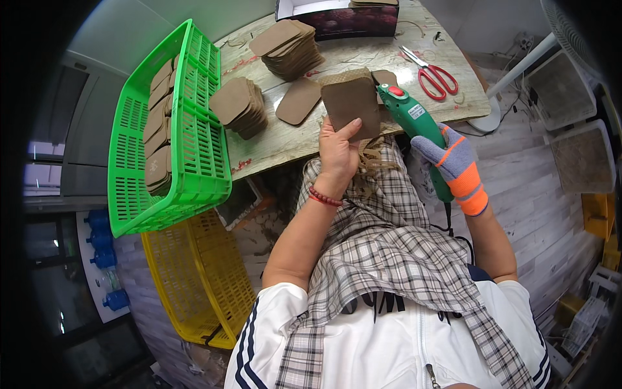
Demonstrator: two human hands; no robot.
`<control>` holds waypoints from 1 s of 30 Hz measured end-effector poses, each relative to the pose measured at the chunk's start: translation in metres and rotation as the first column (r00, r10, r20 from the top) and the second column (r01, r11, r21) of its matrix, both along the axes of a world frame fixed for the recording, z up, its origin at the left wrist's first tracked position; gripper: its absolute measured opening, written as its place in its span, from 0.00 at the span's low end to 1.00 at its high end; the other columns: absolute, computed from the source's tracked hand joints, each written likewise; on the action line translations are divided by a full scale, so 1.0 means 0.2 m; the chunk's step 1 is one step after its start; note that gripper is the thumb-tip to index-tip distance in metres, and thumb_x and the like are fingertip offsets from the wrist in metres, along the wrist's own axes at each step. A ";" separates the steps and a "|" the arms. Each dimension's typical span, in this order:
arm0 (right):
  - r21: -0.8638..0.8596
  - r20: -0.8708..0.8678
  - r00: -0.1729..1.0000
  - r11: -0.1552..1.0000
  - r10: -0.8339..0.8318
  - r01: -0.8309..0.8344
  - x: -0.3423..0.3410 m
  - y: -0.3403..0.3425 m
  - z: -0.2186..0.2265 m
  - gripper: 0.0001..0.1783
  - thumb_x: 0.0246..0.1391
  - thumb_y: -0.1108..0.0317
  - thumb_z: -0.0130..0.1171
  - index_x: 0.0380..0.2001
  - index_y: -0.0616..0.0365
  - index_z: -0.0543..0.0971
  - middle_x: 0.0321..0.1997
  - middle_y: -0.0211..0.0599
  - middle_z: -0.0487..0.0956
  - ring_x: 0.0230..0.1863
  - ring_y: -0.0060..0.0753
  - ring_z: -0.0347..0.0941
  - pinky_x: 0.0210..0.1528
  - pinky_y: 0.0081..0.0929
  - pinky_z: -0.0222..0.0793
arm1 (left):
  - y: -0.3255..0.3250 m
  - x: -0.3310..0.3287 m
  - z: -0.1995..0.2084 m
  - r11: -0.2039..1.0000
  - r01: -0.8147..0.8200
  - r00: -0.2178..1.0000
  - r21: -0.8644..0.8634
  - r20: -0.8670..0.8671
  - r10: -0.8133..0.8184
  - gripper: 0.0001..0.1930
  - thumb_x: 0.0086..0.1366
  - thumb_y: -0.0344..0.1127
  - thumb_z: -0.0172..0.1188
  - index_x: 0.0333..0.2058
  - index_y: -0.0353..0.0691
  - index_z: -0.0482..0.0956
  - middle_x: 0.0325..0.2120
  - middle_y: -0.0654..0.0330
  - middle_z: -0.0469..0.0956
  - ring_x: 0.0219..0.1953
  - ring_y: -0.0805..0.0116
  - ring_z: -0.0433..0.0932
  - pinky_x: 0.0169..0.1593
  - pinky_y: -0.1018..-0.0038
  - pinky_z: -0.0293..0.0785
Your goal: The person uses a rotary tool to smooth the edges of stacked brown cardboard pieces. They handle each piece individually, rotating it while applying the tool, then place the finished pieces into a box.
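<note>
My bare left hand (341, 148), with a red bead bracelet at the wrist, pinches a flat brown pad (350, 102) with rounded corners over the table's near edge. A grey and orange glove covers my right hand (451, 162), which is wrapped around a green corded power tool (414, 115) with a red button. The tool's head is close beside the pad's right edge; whether they touch I cannot tell. Behind the pad lie more brown pieces, partly hidden. A loose brown pad (299, 102) rests left of the held one. Brown trimmings (378, 159) hang or lie below it.
Pad stacks (285, 48) (240, 107) stand on the table (259, 152). Red-handled scissors (432, 74) lie at the right, a dark box (350, 23) at the back. A green basket (197, 123) holds pads at left, above a yellow crate (197, 275). A white fan (534, 61) stands right.
</note>
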State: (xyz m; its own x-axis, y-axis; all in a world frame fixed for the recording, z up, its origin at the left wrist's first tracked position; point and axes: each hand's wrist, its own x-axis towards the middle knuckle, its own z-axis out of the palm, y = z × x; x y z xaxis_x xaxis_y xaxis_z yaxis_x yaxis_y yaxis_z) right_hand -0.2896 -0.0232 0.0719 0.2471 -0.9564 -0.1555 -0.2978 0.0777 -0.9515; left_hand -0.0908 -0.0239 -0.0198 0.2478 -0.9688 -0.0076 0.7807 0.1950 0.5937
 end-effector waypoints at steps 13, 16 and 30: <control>0.078 -0.070 0.983 0.983 0.170 -0.165 -0.16 -0.01 0.04 0.20 0.46 0.61 0.66 0.38 0.64 0.76 0.23 0.26 0.74 0.23 0.12 0.66 0.26 0.14 0.63 | 0.03 0.28 0.07 0.970 0.183 0.898 0.161 0.373 -0.232 0.18 0.54 0.15 0.55 0.45 0.32 0.73 0.37 0.57 0.79 0.36 0.71 0.79 0.40 0.75 0.79; 0.088 -0.115 0.968 0.973 0.222 -0.213 -0.19 -0.02 0.02 0.25 0.43 0.56 0.69 0.39 0.64 0.77 0.22 0.27 0.74 0.22 0.13 0.67 0.24 0.14 0.64 | 0.04 0.34 0.10 0.932 0.279 0.832 0.232 0.426 -0.355 0.19 0.53 0.15 0.55 0.45 0.31 0.73 0.37 0.57 0.79 0.36 0.70 0.79 0.39 0.75 0.79; 0.121 -0.059 0.973 0.969 0.222 -0.214 -0.11 0.01 0.06 0.17 0.46 0.65 0.65 0.37 0.64 0.76 0.21 0.25 0.74 0.21 0.12 0.66 0.22 0.15 0.63 | 0.06 0.37 0.13 0.858 0.361 0.555 0.366 0.655 -0.513 0.17 0.51 0.17 0.59 0.41 0.35 0.74 0.31 0.65 0.76 0.33 0.78 0.73 0.39 0.81 0.70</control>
State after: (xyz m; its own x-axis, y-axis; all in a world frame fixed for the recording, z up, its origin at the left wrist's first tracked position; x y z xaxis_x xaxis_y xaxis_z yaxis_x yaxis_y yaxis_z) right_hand -0.3126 -0.0215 0.0845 0.4319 -0.8560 -0.2839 -0.3861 0.1090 -0.9160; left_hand -0.0158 -0.0118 0.0054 -0.2061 -0.9585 -0.1971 0.0585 -0.2131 0.9753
